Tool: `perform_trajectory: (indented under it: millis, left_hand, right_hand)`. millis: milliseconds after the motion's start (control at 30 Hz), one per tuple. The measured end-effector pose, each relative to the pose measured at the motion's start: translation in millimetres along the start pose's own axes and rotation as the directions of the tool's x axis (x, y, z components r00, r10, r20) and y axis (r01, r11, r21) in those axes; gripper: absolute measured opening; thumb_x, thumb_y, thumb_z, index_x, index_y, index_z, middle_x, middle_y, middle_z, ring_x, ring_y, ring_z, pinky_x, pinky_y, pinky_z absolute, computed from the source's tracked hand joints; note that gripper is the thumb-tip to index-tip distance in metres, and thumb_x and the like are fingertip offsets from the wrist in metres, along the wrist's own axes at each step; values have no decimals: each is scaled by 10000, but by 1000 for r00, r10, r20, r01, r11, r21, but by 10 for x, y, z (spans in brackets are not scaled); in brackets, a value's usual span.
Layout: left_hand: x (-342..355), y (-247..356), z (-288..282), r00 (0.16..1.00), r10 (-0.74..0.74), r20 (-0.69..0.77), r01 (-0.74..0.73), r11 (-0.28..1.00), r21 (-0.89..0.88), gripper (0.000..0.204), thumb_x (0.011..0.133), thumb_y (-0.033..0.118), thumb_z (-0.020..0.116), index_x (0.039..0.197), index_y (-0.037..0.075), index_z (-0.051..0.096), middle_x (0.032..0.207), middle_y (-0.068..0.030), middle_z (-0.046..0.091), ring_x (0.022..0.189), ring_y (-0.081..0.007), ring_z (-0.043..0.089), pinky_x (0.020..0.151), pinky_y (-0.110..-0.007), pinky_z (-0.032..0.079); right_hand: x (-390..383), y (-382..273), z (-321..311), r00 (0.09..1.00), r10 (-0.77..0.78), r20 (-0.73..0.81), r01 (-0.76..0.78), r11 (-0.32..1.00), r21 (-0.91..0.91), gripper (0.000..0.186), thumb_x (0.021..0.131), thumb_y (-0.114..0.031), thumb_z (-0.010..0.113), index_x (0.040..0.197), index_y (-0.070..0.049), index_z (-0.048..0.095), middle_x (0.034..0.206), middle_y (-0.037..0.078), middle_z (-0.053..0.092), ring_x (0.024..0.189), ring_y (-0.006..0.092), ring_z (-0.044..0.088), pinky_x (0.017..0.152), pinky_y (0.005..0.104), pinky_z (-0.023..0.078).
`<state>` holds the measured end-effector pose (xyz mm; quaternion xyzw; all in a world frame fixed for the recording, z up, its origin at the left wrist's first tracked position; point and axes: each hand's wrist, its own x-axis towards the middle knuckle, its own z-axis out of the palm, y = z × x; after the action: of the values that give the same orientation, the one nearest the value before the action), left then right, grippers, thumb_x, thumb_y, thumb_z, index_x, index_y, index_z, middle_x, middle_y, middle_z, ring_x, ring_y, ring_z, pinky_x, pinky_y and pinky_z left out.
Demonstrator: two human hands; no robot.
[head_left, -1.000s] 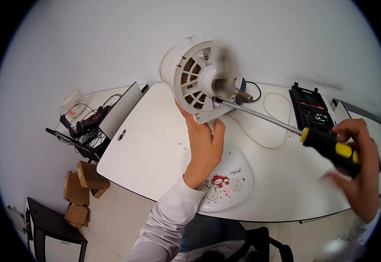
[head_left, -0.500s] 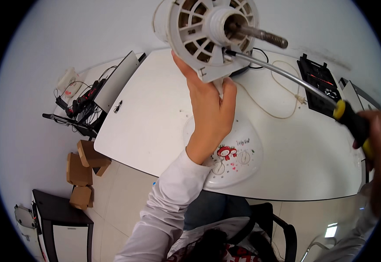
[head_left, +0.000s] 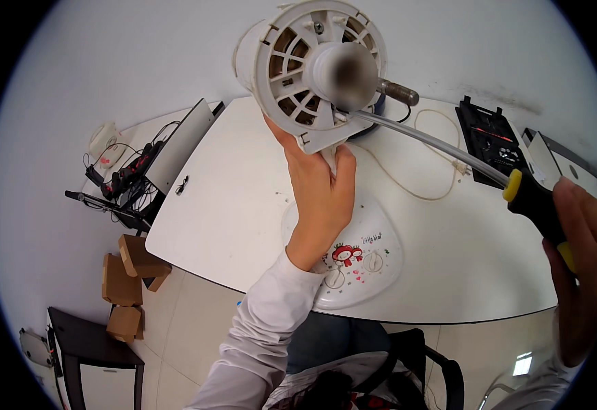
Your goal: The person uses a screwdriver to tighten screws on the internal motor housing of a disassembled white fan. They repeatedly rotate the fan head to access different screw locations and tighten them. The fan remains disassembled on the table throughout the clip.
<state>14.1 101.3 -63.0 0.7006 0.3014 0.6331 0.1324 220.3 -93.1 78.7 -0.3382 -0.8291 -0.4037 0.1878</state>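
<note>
1. Currently, through the head camera, I see the white motor unit (head_left: 320, 68) held up over the far part of the table (head_left: 230, 219), its hub turned toward the right.
2. My left hand (head_left: 320, 188) grasps it from below, with the thumb at the lower flange. My right hand (head_left: 582, 236) is wrapped around the black and yellow handle of a screwdriver (head_left: 442, 145); some of its fingers are lost in shadow.
3. The tip reaches a recess just below the hub. Whether it sits in a screw, I cannot tell.
4. I judge that slipping is the main risk: the blade comes in at a slant, so a hard push could scratch the plastic, or go toward the left fingers.
5. One hand alone carries the unit, so a strong twist could turn it in the grasp, or make it fall upon the white panel (head_left: 380, 277) underneath.
6. The metal shaft (head_left: 400, 91) sticks out just above the blade and may limit tilting in that direction.
7. Around, a pale cord (head_left: 425, 198) with its plug lies looped beneath the blade, and an open black tool case (head_left: 486, 133) stands beyond it.
</note>
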Motion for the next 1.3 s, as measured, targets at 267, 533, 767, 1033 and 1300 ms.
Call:
perform_trajectory:
  millis: [267,533,767,1033,1300]
  left_hand:
    - [95,90,222,988,53,-143,-67,993,-99,798,764,56,533,1350,-64,5,1214,-245,417,1052,-354,465,937,-377,338]
    - [345,-535,285,966,87,-242,-79,996,41,914,719,15,638,1407,-3,36,1212,-255,445,1061,-424,472,855,-408,413]
    - [645,-807,436,948,123,-294,-83,986,145,894,715,-31,600,1407,-7,34,1147,-207,481,1012,-381,468,875,-397,384]
    - [637,-882,393,933,176,-312,-110,970,218,834,793,52,603,1415,12,49,1160,-242,496,1012,-401,514,838,-381,415]
    - [634,-862,443,938,111,-330,-50,981,187,828,795,64,605,1418,17,61,1171,-236,494,1018,-388,521,832,-375,419]
  right_hand:
    - [312,-385,-448,719,532,447,-641,756,131,612,531,70,744,1061,-18,451,1022,145,472,884,241,540,702,310,449]
    - [485,-289,-15,864,462,200,-488,867,101,439,652,74,680,1049,-17,517,933,130,508,714,271,584,601,315,468]
    - [679,-198,416,809,540,233,-532,841,-100,328,760,-133,675,1051,-51,550,811,77,557,598,261,552,547,292,442]
    - [721,-183,403,786,535,309,-583,808,84,433,652,32,688,1028,-46,486,932,89,535,589,279,548,548,309,444]
    - [687,-230,429,798,553,240,-584,808,76,446,659,6,706,1054,-42,506,826,120,545,594,270,558,562,327,464]
